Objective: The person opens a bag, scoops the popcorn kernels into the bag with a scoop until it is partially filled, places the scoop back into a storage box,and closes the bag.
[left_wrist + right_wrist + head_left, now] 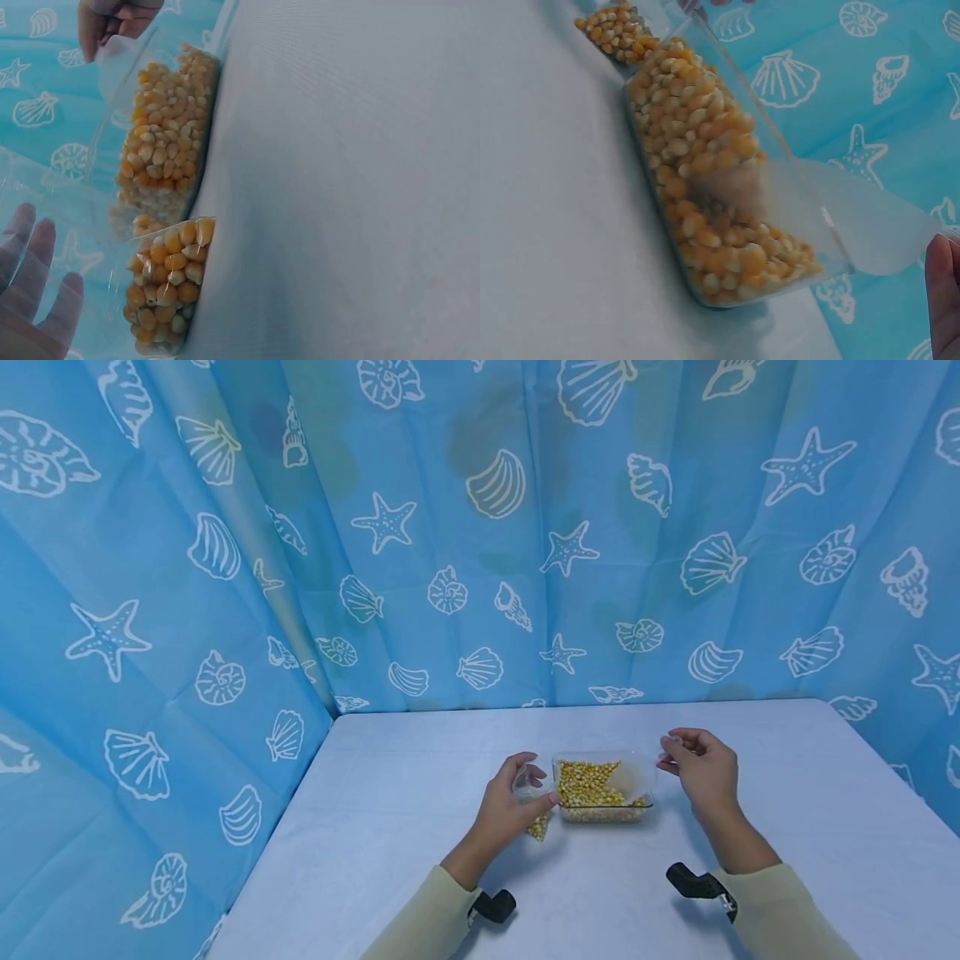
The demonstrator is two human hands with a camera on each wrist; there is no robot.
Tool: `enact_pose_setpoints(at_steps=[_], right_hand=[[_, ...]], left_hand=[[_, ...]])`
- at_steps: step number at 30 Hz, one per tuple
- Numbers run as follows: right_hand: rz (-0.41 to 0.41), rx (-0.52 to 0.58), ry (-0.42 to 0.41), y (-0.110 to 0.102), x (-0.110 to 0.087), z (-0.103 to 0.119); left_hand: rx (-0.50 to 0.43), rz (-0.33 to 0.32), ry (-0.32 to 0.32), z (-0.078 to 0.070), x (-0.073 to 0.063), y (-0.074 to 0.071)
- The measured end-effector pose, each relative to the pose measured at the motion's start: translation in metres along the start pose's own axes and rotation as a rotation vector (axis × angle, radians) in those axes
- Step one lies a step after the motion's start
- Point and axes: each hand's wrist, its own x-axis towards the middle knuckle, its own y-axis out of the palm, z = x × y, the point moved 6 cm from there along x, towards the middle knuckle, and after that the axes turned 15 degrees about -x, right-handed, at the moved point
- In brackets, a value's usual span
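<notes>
A clear rectangular box (606, 814) filled with yellow corn kernels (166, 127) stands on the table. To its left is a clear plastic bag (166, 289) with more kernels in its bottom. My left hand (512, 797) holds this bag by its upper part, fingers and thumb spread around it; the fingers show through the film in the left wrist view. Over the box's right side, my right hand (701, 768) pinches the end of a frosted, translucent scoop (847, 214). The scoop's wide end dips among the kernels inside the box.
A white cloth covers the table (420, 793). Behind it and along the left hangs a blue curtain (450, 543) with white shell and starfish prints. Black devices (495, 906) are strapped at both wrists, near the tabletop.
</notes>
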Motion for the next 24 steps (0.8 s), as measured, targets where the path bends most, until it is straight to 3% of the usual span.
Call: enact_pose_setpoints(at_steps=[13,18,24], right_hand=[[0.115,0.216,0.206,0.016,-0.006,-0.032],[0.141,0.302,0.251,0.019,-0.01,-0.043],[0.161,0.316,0.287,0.017,-0.013,-0.048]], left_hand=[[0.012,-0.014,-0.026,0.002,0.0,0.001],[0.01,-0.011,-0.025,0.003,0.0,0.001],[0.024,-0.01,-0.043,0.006,0.001,0.001]])
